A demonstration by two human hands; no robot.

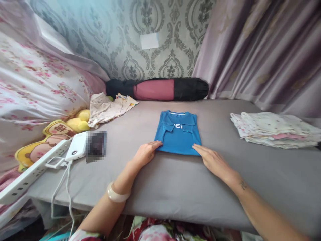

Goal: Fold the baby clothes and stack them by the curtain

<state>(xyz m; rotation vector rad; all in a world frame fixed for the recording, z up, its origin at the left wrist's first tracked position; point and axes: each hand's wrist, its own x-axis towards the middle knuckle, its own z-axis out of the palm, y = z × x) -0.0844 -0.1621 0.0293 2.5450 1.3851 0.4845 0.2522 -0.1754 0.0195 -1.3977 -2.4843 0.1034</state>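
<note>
A blue T-shirt [178,139] lies on the grey bed sheet with its collar toward the wall. Its sides and sleeves are folded in over the front, partly covering white lettering. My left hand [147,151] is at the lower left corner of the shirt, fingers together on the cloth. At the lower right corner, my right hand [210,159] has its fingers and thumb closed on the edge. The undersides of both hands are hidden.
A stack of folded white cloths [276,130] lies to the right. On the left are a power strip [35,170], a white power bank [76,146] with cables, a blurred-out dark object [96,145] and a crumpled cloth [107,107]. A black-and-pink roll [154,89] lies along the wall.
</note>
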